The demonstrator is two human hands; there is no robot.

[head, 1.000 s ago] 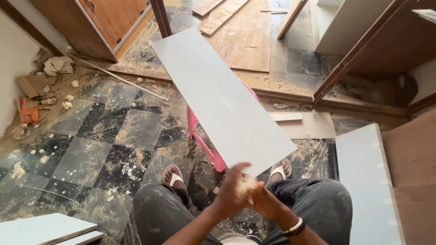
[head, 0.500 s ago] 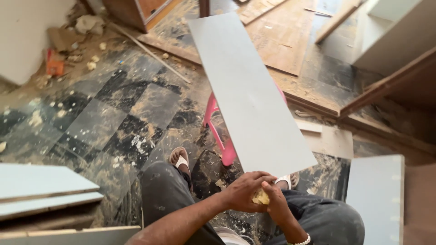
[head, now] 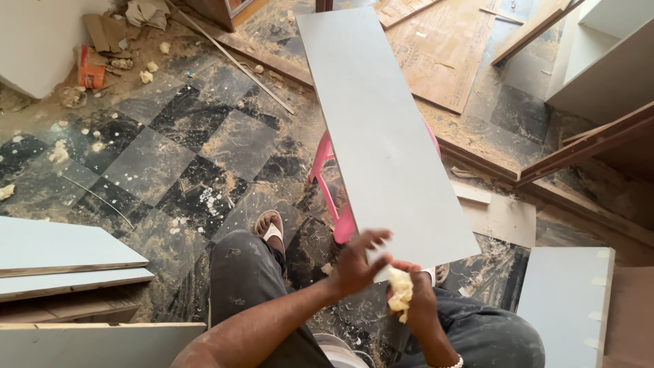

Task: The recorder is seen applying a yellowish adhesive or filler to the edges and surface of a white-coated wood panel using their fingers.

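Holding a crumpled yellow rag (head: 400, 292), the right hand (head: 417, 304) is closed around it just below the near end of a long pale grey board (head: 381, 129). That board lies lengthwise away from the person, propped on a pink stool (head: 334, 197) whose legs show at its left edge, with its near corner reaching down between the knees. The left hand (head: 357, 262) is blurred, fingers spread and loose, touching or nearly touching the board's near edge and the rag; whether it grips anything cannot be told. Both hands sit close together over the lap. As a judgement, wiping the board well calls for the left hand to steady the near end flat while the right presses the rag in long even strokes along the length, since the stool supports only part of the span and the board could tip. Around the seated person, dark trousers (head: 252, 272) and a sandal (head: 270, 228) rest on a black and grey chequered floor (head: 170, 157) strewn with sawdust. More grey panels (head: 61, 259) are stacked at the left, another panel (head: 565, 300) lies at the right, and brown wooden sheets (head: 446, 54) lie beyond.
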